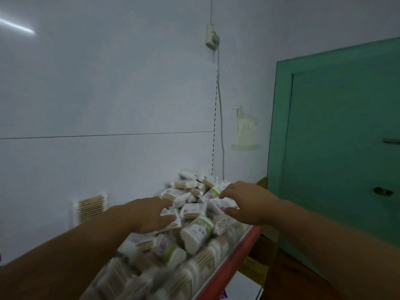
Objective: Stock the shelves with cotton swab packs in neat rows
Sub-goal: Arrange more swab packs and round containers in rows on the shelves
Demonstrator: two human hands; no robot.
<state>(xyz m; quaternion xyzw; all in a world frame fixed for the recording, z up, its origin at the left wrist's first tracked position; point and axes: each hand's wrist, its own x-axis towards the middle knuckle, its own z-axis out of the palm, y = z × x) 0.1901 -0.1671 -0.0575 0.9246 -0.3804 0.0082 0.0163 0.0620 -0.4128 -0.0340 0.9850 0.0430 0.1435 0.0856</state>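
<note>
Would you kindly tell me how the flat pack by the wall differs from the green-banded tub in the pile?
The flat pack stands upright at the wall; the tub lies on its side in the pile. The flat pack is rectangular and clear, the tub round, green-banded. Both hold swabs.

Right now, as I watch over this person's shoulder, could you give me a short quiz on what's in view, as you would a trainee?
1. True or false: the cotton swab packs that the left hand and right hand reach over lie in a jumbled heap.
2. The shelf's front edge is: A red, B blue, C black.
3. Fill in: the green door stands on the side of the person's ____ hand.
Key: 1 true; 2 A; 3 right.
</note>
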